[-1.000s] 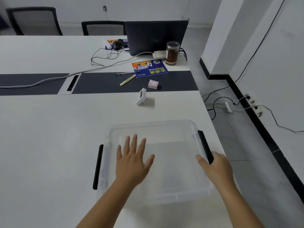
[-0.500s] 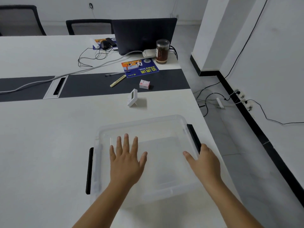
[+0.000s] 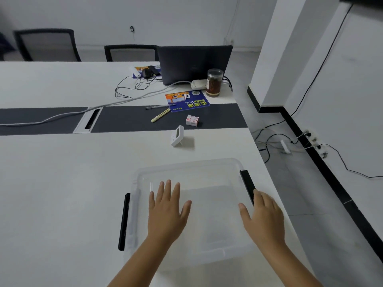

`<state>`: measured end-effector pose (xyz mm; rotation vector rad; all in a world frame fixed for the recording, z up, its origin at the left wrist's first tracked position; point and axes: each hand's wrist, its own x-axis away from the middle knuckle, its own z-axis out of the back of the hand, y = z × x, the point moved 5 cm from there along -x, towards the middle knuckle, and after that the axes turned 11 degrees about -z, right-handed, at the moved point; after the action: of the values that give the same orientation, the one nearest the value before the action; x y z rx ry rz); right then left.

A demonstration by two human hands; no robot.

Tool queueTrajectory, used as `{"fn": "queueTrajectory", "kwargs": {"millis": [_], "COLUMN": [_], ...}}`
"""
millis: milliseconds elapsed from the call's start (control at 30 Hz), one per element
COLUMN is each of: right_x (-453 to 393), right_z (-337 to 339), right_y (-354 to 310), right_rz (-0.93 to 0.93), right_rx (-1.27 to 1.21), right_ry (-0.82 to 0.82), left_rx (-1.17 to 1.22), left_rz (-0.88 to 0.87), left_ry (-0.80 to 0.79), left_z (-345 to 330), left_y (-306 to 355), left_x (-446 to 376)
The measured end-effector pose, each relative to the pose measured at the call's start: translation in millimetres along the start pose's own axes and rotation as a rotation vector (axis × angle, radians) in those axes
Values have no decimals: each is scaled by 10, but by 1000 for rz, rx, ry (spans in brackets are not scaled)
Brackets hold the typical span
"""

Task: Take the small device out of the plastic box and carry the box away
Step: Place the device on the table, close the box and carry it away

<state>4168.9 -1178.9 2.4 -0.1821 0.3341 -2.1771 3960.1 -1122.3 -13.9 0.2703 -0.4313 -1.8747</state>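
A clear plastic box [image 3: 209, 170] with black side handles sits near the white table's right front corner. The small white device [image 3: 177, 135] stands on its prop on the table beyond the box, outside it. My left hand [image 3: 167, 210] hovers flat over the box's left half, fingers spread, holding nothing. My right hand [image 3: 262, 216] is at the box's right rim, next to the black right handle [image 3: 246, 184], fingers loosely apart; whether it touches the rim is unclear. The black left handle [image 3: 124, 221] is untouched.
Beyond the device lie a small red-and-white carton [image 3: 192, 120], a yellow pen [image 3: 160, 116], a blue booklet [image 3: 187, 100], a brown jar [image 3: 214, 82] and a dark laptop [image 3: 194, 64] with cables. The table's right edge [image 3: 267, 172] drops to the floor with cords and a power strip [image 3: 285, 146].
Both hands have stayed over the box; the right hand has shifted slightly along the right handle. The view has swung, so the scene shifted in frame. The device has not moved.
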Motion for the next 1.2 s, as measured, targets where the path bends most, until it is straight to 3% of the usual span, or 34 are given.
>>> {"fn": "queueTrajectory", "kwargs": {"millis": [67, 167, 233, 400, 500, 633, 1200], "right_x": [46, 157, 219, 234, 233, 237, 269], "right_z": [43, -166, -356, -523, -536, -540, -529], "right_y": [-198, -567, -699, -726, -734, -744, -772], "right_rz": [169, 377, 474, 490, 477, 475, 478], "right_rx": [-45, -30, 25, 163, 166, 170, 213], "right_ry": [91, -198, -335, -346, -339, -341, -321], "left_rx": [99, 89, 144, 653, 716, 593, 304], "left_rz": [51, 219, 377, 620, 723, 600, 427], "left_ry": [127, 263, 274, 187, 273, 367, 294], "left_z": [150, 341, 396, 172, 137, 249, 319], "left_y": [-99, -443, -694, -862, -887, -854, -737], "left_x": [98, 342, 530, 780, 797, 749, 730]}}
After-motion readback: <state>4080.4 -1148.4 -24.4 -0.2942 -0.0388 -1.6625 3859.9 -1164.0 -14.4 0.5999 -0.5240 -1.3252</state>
